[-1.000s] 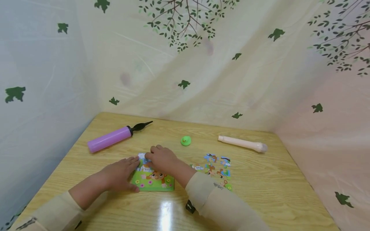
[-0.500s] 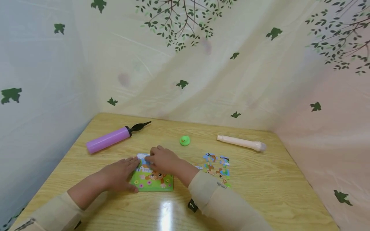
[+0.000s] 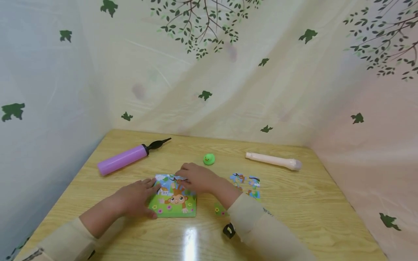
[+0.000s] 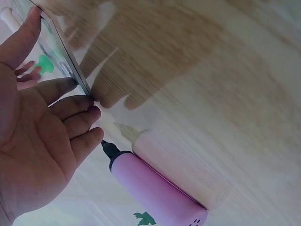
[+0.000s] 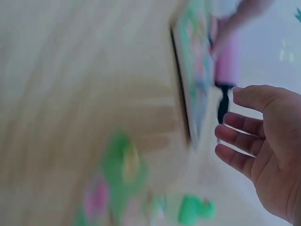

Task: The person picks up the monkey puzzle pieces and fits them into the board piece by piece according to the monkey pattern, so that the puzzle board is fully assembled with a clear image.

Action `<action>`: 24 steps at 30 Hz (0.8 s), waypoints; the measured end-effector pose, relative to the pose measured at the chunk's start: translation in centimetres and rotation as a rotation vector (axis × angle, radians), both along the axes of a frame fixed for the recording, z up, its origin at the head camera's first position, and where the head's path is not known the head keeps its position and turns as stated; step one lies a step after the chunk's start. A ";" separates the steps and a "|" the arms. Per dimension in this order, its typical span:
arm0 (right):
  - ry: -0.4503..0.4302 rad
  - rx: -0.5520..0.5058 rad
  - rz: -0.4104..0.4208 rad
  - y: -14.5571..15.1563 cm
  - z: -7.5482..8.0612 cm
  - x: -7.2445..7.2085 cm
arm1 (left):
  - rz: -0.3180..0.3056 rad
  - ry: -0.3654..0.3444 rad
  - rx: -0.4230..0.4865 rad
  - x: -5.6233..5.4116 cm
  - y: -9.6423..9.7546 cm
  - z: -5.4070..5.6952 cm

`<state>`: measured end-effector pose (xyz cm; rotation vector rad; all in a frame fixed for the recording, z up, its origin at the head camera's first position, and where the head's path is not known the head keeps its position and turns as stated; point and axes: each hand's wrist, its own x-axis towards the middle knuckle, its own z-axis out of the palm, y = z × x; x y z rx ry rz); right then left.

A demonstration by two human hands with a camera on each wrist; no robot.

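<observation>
A jigsaw puzzle board [image 3: 174, 209] with a monkey, flowers and a house lies flat at the front middle of the table. My left hand [image 3: 134, 199] rests along its left edge, fingers extended and thumb near the lower corner; the left wrist view shows the fingertips [image 4: 70, 84] at the board's side. My right hand [image 3: 200, 178] is over the board's upper right corner and hides it in the head view. Its fingers look loosely bent in the blurred right wrist view, with no piece visible between them. Several loose puzzle pieces [image 3: 254, 181] lie right of the board, partly behind my forearm.
A purple hand pump [image 3: 124, 159] with a black nozzle lies at the back left. A small green toy duck [image 3: 209, 159] stands beyond the right hand. A pale pink, microphone-like stick [image 3: 272, 161] lies at the back right. Patterned cloth walls [image 3: 209, 119] enclose the table [image 3: 303, 224].
My right hand has moved right across the board from its upper middle, baring more of the monkey and the blue sky. The left hand has stayed at the left edge.
</observation>
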<state>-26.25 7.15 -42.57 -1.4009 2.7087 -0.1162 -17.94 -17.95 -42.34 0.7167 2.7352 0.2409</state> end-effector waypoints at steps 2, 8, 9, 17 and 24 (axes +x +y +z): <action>-0.015 -0.023 -0.032 1.8 0.9 -0.3 | -0.005 0.001 0.000 0.0 0.1 0.0; -0.052 -0.057 -0.174 7.7 3.2 -1.3 | 0.011 -0.013 -0.021 0.0 0.3 0.1; -0.061 -0.054 -0.200 8.7 3.4 -1.5 | 0.012 -0.016 -0.023 0.0 0.3 0.1; -0.173 0.088 -0.396 13.9 2.9 -2.7 | 0.015 -0.037 -0.040 -0.1 0.3 0.1; -0.185 0.194 -0.440 15.8 0.9 -2.8 | -0.003 -0.030 -0.038 -0.2 0.4 0.3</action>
